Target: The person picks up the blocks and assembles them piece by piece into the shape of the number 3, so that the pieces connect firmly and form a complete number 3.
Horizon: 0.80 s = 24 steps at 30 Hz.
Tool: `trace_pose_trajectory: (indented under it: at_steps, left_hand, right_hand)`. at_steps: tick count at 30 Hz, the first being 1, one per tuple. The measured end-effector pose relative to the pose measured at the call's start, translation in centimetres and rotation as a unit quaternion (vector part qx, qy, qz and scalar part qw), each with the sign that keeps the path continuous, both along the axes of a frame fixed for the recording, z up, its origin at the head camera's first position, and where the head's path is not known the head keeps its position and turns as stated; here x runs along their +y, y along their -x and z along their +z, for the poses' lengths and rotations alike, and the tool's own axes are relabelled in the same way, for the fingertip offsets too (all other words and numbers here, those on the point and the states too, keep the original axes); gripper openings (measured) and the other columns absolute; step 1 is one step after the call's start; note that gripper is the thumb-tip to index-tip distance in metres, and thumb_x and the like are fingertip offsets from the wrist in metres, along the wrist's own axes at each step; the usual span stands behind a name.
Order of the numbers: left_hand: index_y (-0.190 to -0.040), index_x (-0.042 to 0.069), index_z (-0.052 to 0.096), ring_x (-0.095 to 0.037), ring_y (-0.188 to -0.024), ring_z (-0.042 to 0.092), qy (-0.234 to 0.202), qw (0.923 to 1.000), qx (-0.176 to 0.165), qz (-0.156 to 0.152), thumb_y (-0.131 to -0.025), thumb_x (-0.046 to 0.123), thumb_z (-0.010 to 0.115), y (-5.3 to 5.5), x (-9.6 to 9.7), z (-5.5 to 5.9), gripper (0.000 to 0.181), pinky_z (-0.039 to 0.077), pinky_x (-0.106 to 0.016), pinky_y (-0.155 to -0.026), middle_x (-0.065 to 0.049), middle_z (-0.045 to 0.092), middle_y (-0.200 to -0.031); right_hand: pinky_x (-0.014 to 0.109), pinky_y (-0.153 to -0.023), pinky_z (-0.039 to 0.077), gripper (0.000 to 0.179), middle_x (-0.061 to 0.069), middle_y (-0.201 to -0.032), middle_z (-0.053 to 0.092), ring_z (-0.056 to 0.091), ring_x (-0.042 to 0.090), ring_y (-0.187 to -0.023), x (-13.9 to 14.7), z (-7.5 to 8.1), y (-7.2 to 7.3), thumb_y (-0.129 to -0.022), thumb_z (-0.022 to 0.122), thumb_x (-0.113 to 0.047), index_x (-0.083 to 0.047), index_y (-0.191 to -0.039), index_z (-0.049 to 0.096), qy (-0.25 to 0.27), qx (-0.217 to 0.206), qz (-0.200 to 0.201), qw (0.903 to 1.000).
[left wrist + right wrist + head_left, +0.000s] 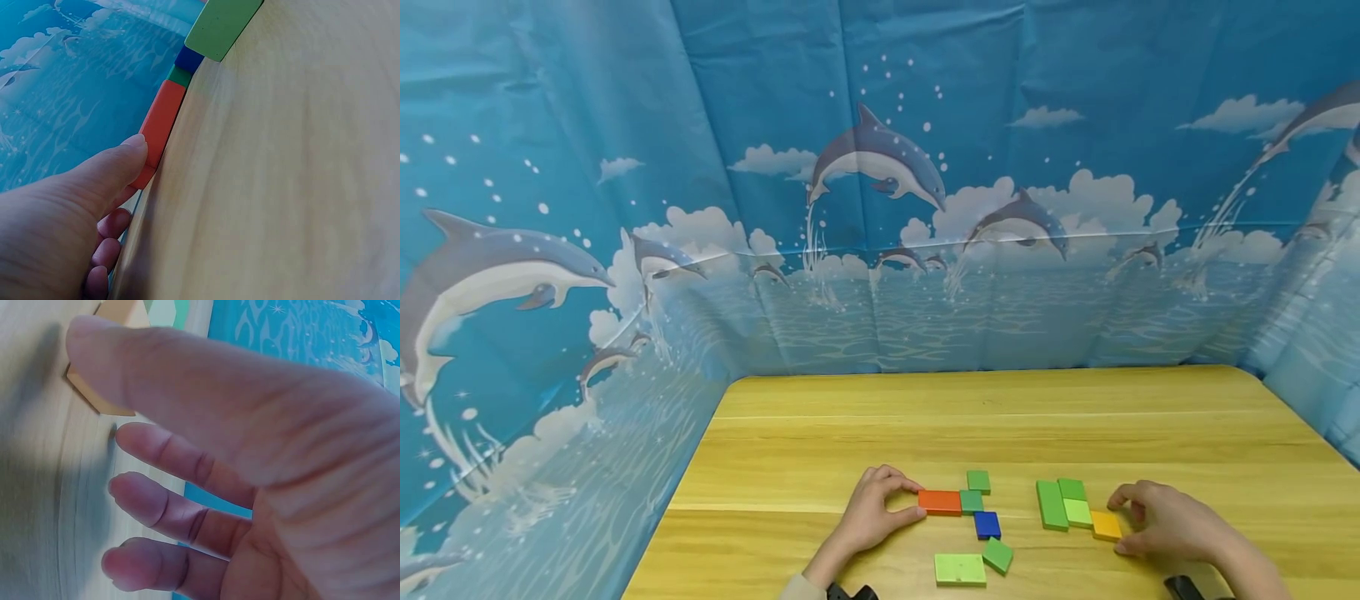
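My left hand (pixel 877 510) pinches the left end of a red rectangular block (pixel 939 502) between thumb and index finger; the left wrist view shows the thumb on its side (pixel 167 115). A small green block (pixel 972 501) touches the red block's right end, and a blue square block (pixel 987 525) meets its lower corner. On the right, my right hand (pixel 1172 523) has thumb and index finger at opposite sides of an orange block (pixel 1106 525). In the right wrist view the thumb covers part of that orange block (pixel 95 401), and the index finger is hidden.
Another green block (pixel 978 482) lies just behind the left row. Nearer me are a tilted green block (pixel 997 556) and a light green rectangle (pixel 960 570). Left of the orange block sit a long green block (pixel 1052 505), a green one (pixel 1071 489) and a lime one (pixel 1078 512).
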<state>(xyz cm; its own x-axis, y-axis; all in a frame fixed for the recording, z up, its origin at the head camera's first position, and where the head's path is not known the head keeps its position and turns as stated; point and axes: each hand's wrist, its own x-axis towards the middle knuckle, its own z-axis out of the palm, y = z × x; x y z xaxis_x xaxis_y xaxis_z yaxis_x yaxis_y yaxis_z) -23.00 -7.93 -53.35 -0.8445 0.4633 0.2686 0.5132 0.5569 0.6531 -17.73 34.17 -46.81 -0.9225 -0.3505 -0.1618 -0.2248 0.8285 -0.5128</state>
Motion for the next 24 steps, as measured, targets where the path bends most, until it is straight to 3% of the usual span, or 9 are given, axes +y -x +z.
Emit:
trace_pose_trajectory:
  at_steps: [12,24]
  left_hand:
    - [-0.106,0.027,0.070,-0.009,-0.097,0.044,-0.002,1.0000,0.006,-0.001,-0.083,0.049,0.068,0.05,0.01,0.12,0.031,0.039,-0.033,-0.083,0.013,0.054,-0.103]
    - [-0.106,0.027,0.070,-0.009,-0.096,0.044,-0.002,1.0000,-0.002,-0.002,-0.083,0.048,0.069,0.04,0.05,0.09,0.031,0.039,-0.032,-0.083,0.014,0.053,-0.103]
  right_hand:
    - [0.028,-0.056,0.033,0.043,-0.001,-0.074,0.046,0.039,0.006,-0.065,-0.07,-0.28,0.12,-0.071,0.082,-0.035,-0.008,-0.099,0.063,0.006,0.026,0.021,0.9994]
    - [0.028,-0.055,0.033,0.040,-0.001,-0.074,0.047,0.040,0.007,-0.064,-0.15,-0.47,0.24,-0.073,0.081,-0.032,-0.008,-0.098,0.062,0.023,-0.003,0.013,0.9996]
